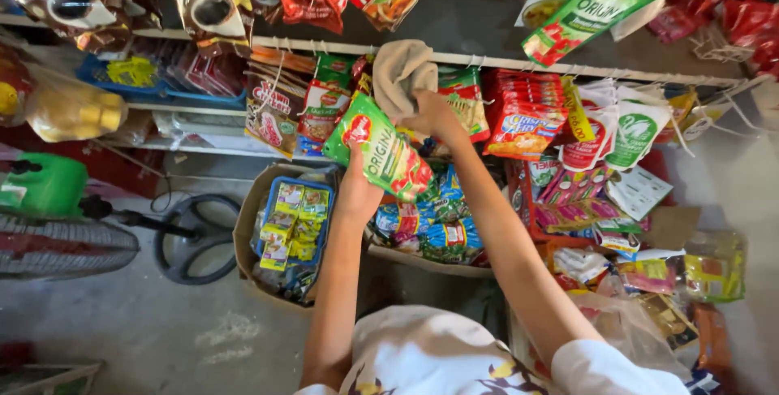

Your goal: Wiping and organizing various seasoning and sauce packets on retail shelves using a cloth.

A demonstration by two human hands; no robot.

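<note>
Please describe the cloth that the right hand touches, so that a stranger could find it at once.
Find the long white rail that runs across the wall of hanging snack packets. Near its middle, above the green sachet held in the left hand, a soft beige cloth hangs, gripped by the right hand. It is the only plain, unprinted fabric among glossy coloured packets.

Carriers: white rail (503, 60) across the top, strips of sachets (527, 115) hanging off it on hooks. Shelf (182, 104) at left edge holds a blue tray (122, 74) of packets. Grey concrete floor (146, 322) carries a cardboard box (247, 224) with a blue basket (280, 188) of small yellow-green packets inside, plus a fan base ring (195, 237) just left of the box.
</note>
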